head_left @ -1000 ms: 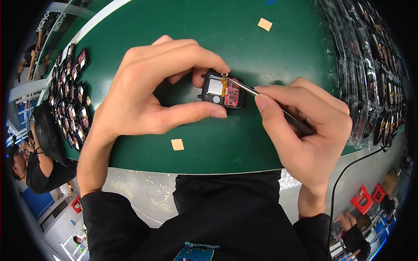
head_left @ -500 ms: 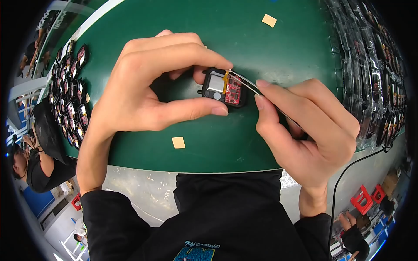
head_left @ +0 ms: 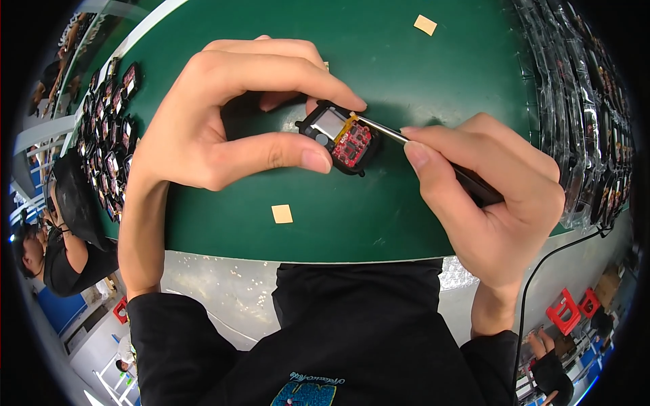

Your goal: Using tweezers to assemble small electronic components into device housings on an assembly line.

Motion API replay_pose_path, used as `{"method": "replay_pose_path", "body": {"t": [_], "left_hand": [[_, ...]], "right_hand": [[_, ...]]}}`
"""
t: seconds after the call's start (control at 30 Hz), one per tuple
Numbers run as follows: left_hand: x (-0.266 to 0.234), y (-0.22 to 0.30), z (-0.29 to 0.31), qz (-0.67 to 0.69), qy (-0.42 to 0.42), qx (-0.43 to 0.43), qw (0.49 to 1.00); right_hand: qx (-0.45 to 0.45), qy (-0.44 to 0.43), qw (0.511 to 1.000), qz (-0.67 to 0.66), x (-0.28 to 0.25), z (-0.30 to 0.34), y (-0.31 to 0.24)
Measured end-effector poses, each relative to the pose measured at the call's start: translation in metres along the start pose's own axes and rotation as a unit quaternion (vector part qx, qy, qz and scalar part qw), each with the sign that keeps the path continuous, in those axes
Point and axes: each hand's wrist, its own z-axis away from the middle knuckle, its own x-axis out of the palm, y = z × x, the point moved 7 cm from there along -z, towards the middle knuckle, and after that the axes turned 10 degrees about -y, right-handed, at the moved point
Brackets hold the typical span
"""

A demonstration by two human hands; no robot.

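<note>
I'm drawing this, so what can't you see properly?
All in the head view:
Back end of the tweezers: hidden by the right hand.
Underside of the black device: faces away from the camera.
Markings on the red circuit board: too small.
Far side of the clear plastic trays: lost in the picture's dark rim.
</note>
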Motion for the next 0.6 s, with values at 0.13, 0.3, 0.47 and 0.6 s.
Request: {"method": "replay_pose_path", "body": {"t": [0.13,0.3,0.47,0.6], "left_hand": [[0.0,0.0012,0.0,0.011,0.005,0.031,0.999],[0.0005,0.003,0.0009,-0.005,-0.008,0.029,1.0],[0.0017,0.0043,-0.0007,-0.029,-0.002,0.041,0.999],[0.0029,0.0043,-0.0018,0.01,0.003,0.005,1.0]], "right_hand": [[-0.007,-0.005,1.0,0.009,0.0011,-0.0001,-0.0007],[-0.002,-0.014,1.0,0.003,0.0041,0.0009,0.0002],[-0.012,-0.011,1.0,-0.005,0.0057,0.0011,0.0014],[-0.018,-0.011,1.0,-0.007,0.0069,0.0012,0.0028]]}}
